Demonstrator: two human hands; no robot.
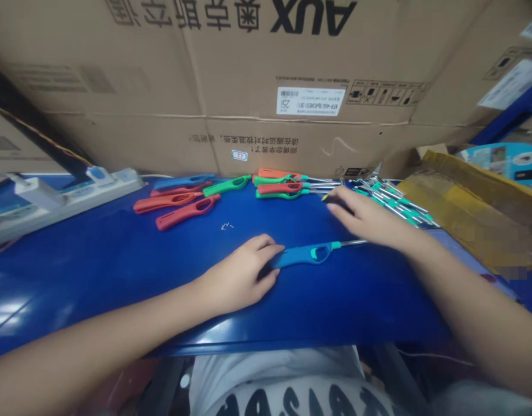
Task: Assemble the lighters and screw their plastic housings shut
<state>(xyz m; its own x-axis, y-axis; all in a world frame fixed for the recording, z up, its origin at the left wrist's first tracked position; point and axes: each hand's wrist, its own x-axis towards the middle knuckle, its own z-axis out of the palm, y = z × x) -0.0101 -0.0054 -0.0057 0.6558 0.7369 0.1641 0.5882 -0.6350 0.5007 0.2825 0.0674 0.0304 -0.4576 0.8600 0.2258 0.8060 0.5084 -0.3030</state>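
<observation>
My left hand point(244, 271) is closed round the rear end of a blue long-nosed lighter point(298, 256), which lies on the blue table with its metal nozzle to the right. My right hand point(365, 216) is raised over the far right, its fingers curled on a small tool with a black and yellow end point(325, 198); its kind cannot be made out. Just beyond that hand lies a pile of metal lighter nozzles with teal parts point(395, 199). Several red and green lighters with nozzles point(278, 188) lie left of my right hand.
Loose handle shells, such as a red one point(188, 212), a green one point(226, 185) and a blue one point(183, 182), lie at the back left. A white power strip point(66, 202) runs along the left. Cardboard point(162, 86) walls the back; a taped carton point(465, 208) stands right.
</observation>
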